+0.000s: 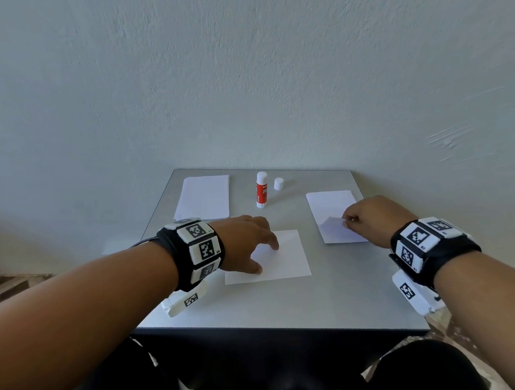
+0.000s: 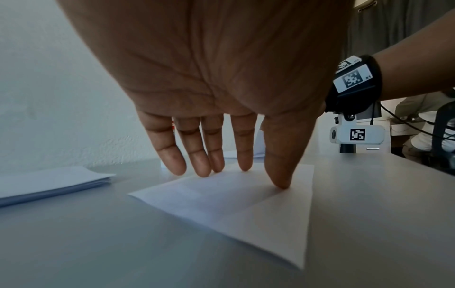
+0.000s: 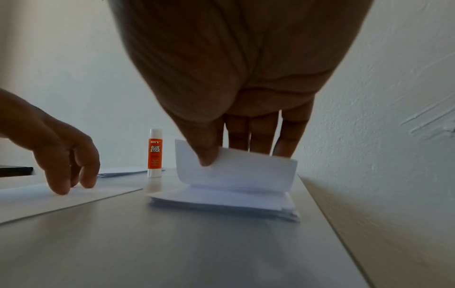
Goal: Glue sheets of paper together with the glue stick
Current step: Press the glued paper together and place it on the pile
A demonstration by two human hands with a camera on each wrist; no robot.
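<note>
A single white sheet (image 1: pixel 285 260) (image 2: pixel 246 210) (image 3: pixel 49 198) lies in the middle of the grey table (image 1: pixel 288 305). My left hand (image 1: pixel 253 243) (image 2: pixel 221 159) presses on it with straight, spread fingers. At the right lies a stack of white sheets (image 1: pixel 330 211) (image 3: pixel 221 202). My right hand (image 1: pixel 364 217) (image 3: pixel 221 152) pinches the near corner of its top sheet (image 1: pixel 333 224) (image 3: pixel 246 169) and curls it up off the stack. An uncapped red-and-white glue stick (image 1: pixel 262 190) (image 3: pixel 155 154) stands upright at the back, its white cap (image 1: pixel 279 184) just to the right.
A second stack of white sheets (image 1: pixel 203 197) (image 2: pixel 49 181) lies at the back left of the table. A pale wall (image 1: pixel 241 74) rises directly behind the table. The table's front edge (image 1: pixel 278 330) is near my legs.
</note>
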